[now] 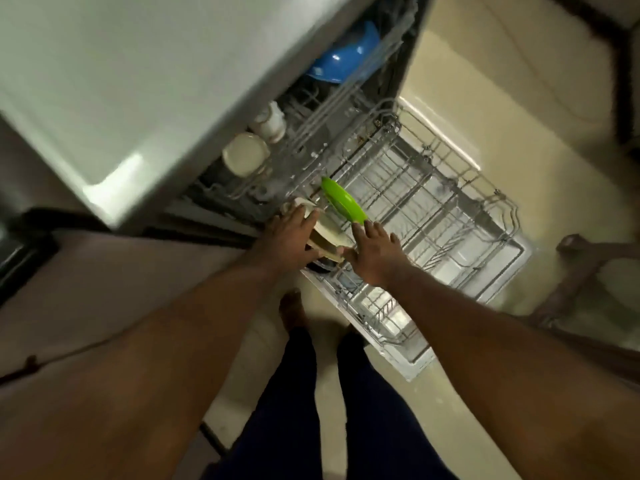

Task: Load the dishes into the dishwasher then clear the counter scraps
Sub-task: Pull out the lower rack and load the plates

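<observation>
Head | blurry; L grip (pixel 294 237) holds cream plate (pixel 330 230); R grip (pixel 374 254) splayed, contact unclear

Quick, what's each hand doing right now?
Left hand: grips the cream plate.
Right hand: open, fingers straight, beside the green plate.

Left hand (pixel 294 233) clasped, right hand (pixel 374 254) flat.

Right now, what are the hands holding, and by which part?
Left hand grips the cream plates by their near rim. Right hand lies open, straight fingers at the green plate, by its lower edge.
</observation>
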